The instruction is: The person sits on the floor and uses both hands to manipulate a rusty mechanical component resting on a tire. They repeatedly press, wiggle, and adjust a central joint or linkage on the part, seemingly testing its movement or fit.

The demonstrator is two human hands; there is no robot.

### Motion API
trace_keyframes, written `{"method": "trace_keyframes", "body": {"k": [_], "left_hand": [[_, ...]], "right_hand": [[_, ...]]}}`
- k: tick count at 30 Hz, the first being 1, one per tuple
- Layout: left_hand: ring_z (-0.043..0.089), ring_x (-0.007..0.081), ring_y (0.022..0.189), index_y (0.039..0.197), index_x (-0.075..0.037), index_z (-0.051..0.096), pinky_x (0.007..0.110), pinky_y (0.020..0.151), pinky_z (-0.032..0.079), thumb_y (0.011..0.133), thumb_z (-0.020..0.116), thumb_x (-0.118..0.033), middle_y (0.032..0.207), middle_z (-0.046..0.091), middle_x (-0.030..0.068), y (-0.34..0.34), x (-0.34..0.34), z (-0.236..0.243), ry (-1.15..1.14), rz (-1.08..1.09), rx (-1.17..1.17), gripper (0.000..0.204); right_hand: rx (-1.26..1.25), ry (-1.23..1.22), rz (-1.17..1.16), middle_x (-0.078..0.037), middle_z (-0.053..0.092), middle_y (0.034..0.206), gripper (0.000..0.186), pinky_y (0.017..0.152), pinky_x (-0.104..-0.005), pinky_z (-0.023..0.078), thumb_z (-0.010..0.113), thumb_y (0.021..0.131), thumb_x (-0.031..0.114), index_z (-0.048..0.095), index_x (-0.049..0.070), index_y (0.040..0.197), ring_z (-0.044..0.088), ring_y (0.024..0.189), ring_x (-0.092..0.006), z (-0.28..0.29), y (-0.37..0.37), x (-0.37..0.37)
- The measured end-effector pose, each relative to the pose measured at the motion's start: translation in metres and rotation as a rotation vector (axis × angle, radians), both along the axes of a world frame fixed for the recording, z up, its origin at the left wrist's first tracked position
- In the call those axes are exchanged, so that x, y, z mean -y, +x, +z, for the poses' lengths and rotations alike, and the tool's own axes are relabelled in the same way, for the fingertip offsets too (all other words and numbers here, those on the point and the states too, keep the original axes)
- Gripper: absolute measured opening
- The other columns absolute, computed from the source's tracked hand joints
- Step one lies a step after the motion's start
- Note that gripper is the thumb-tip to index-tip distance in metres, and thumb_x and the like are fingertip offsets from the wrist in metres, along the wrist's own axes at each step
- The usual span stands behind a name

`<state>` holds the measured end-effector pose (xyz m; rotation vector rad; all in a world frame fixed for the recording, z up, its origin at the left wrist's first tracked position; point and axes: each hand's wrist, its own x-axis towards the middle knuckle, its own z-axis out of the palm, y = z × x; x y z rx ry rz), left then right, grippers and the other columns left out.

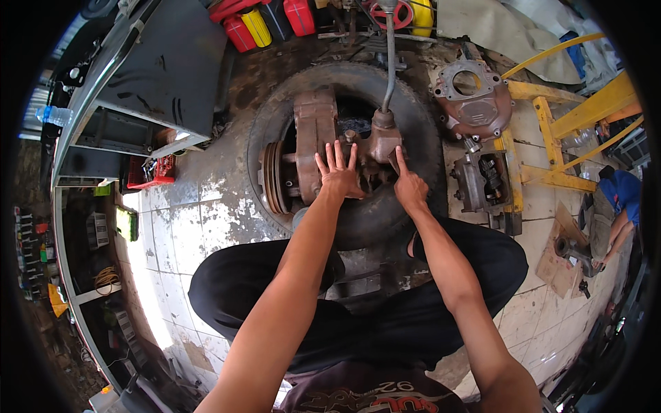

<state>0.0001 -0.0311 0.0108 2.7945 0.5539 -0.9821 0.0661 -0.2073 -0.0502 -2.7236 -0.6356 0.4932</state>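
Observation:
A rusty brown gearbox [315, 131] rests on a big tyre [420, 138] laid flat on the floor in front of me. My left hand [338, 175] lies on the gearbox casing with its fingers spread. My right hand [410, 184] is at the base of the gear lever [390, 76], its index finger stretched along a small flat brown piece [394, 160] pressed to the metal. The other fingers of that hand are curled and partly hidden. The piece is too small to name surely. A grooved pulley-like drum [273, 177] sticks out at the gearbox's left end.
Right of the tyre lie a bell housing [475, 103] and an opened gear casing [482, 180], beside a yellow metal frame [544, 131]. A metal cabinet [148, 76] with a red crate [153, 172] stands left. Another person's arm [616, 237] is at far right, near parts on cardboard [559, 265].

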Motion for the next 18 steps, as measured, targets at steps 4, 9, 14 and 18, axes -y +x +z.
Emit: {"method": "trace_keyframes", "body": {"k": [4, 9, 14, 18], "left_hand": [[-0.019, 0.0476, 0.144, 0.153, -0.019, -0.018, 0.072, 0.106, -0.006, 0.059, 0.079, -0.064, 0.157, -0.019, 0.0270, 0.003, 0.001, -0.002, -0.015, 0.001, -0.017, 0.142], [-0.019, 0.0472, 0.143, 0.153, -0.019, -0.018, 0.072, 0.106, -0.006, 0.059, 0.079, -0.065, 0.156, -0.019, 0.0270, 0.001, -0.002, -0.002, 0.000, 0.008, -0.029, 0.143], [-0.020, 0.0469, 0.144, 0.153, -0.019, -0.018, 0.072, 0.106, -0.006, 0.059, 0.078, -0.065, 0.156, -0.019, 0.0273, 0.002, -0.002, -0.004, 0.000, 0.012, -0.034, 0.142], [-0.019, 0.0470, 0.144, 0.153, -0.019, -0.017, 0.073, 0.106, -0.006, 0.059, 0.079, -0.064, 0.157, -0.018, 0.0277, 0.003, 0.000, -0.003, -0.001, 0.013, -0.038, 0.142]], "right_hand": [[0.063, -0.069, 0.082, -0.023, 0.068, 0.085, 0.092, 0.066, -0.0522, 0.052, 0.055, 0.085, 0.008, 0.003, 0.038, 0.155, 0.067, 0.075, -0.0413, -0.003, -0.013, -0.006], [0.039, -0.040, 0.014, -0.023, 0.067, 0.083, 0.091, 0.066, -0.0503, 0.054, 0.054, 0.085, 0.006, 0.005, 0.038, 0.155, 0.068, 0.074, -0.0400, 0.002, -0.010, -0.005], [0.137, -0.103, 0.189, -0.023, 0.067, 0.082, 0.090, 0.065, -0.0495, 0.054, 0.054, 0.085, 0.005, 0.007, 0.033, 0.156, 0.068, 0.072, -0.0404, 0.002, 0.000, 0.003], [0.120, -0.059, 0.074, -0.022, 0.066, 0.080, 0.090, 0.065, -0.0492, 0.054, 0.055, 0.085, 0.006, 0.008, 0.037, 0.155, 0.068, 0.072, -0.0392, 0.003, -0.010, -0.009]]}}
